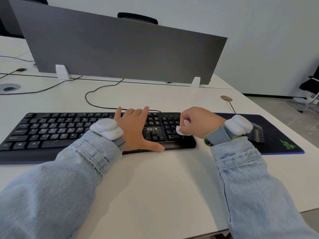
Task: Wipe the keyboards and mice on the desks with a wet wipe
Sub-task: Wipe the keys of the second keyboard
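Fingers [185, 116] of your right hand [198, 122] pinch the wet wipe [180, 131] over the keyboard [51, 128] right end; its long axis extends left, under your flat left hand [136, 128].

White surface [155, 187], grey divider [120, 54] across its back, pale wall [241, 23], grey floor [279, 107], black chair [310, 83] at right
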Available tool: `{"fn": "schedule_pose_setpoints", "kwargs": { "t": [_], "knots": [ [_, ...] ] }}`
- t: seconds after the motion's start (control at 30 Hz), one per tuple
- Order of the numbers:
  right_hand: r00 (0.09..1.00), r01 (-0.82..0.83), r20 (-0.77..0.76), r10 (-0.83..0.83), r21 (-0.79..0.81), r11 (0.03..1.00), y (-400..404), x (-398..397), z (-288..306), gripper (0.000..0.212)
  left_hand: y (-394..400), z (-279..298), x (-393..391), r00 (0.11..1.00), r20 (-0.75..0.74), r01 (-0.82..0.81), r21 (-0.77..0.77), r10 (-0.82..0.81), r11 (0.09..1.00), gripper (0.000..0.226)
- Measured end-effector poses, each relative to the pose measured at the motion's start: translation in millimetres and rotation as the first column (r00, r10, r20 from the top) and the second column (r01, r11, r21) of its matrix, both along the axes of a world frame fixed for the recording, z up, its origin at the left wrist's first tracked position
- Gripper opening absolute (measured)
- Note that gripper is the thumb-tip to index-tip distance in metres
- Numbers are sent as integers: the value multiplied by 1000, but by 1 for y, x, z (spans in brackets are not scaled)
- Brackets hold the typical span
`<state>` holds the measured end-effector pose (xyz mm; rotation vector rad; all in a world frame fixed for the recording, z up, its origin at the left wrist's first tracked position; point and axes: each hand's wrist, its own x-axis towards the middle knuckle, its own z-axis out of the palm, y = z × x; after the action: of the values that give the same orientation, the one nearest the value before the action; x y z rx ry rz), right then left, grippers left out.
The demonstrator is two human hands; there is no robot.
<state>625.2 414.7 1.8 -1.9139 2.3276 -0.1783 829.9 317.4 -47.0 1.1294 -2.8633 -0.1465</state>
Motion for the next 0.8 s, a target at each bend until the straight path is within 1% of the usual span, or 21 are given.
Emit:
{"fn": "schedule_pose_setpoints", "kwargs": {
  "t": [0.03, 0.1, 0.17, 0.2, 0.27, 0.33, 0.4, 0.47, 0.5, 0.7, 0.77, 0.8],
  "knots": [
    [1000, 24, -18, -24, 2, 1000, 0, -4, 1, 14, 0, 0, 0, 1000, -3, 0, 2, 0, 1000, 152],
    [997, 71, -29, -73, -60, 996, 1, -9, 4, 14, 0, -1, 0, 1000, -9, 2, 2, -2, 1000, 152],
    [998, 70, 8, -70, -129, 989, 2, -9, 4, 16, 0, -1, 0, 1000, -6, 2, -1, -2, 1000, 152],
    [998, 52, 25, -49, -123, 991, 2, -7, 4, 16, 0, -1, -1, 1000, -3, 1, 1, -1, 1000, 152],
    [999, 15, 30, -13, -44, 999, 2, -3, 1, 16, 0, 0, -1, 1000, 1, -2, 0, 2, 1000, 153],
    [1000, 24, 10, -24, 0, 1000, 3, -4, 1, 15, 1, 0, -1, 1000, 7, -3, 1, 3, 1000, 153],
    [998, 66, -6, -66, -41, 997, 4, -10, 4, 14, 1, 1, -1, 1000, 5, -1, -2, 1, 1000, 152],
    [994, 109, 10, -109, -106, 988, 6, -13, 5, 14, 1, 2, 0, 1000, 4, -2, 0, 2, 1000, 152],
    [993, 115, 24, -113, -103, 988, 6, -13, 5, 14, 2, 1, 0, 1000, 2, -3, 1, 3, 1000, 152],
    [998, 59, 26, -64, 156, 986, 17, -6, 12, 9, 1, 0, -1, 1000, -8, -6, -5, 6, 1000, 152],
    [997, 65, 27, -71, 162, 985, 18, -8, 13, 12, 1, -1, 0, 1000, -13, -5, -10, 5, 1000, 152],
    [997, 77, 19, -80, 135, 988, 15, -9, 11, 16, 1, -1, 0, 1000, -13, -4, -14, 3, 1000, 152]
  ]
}}
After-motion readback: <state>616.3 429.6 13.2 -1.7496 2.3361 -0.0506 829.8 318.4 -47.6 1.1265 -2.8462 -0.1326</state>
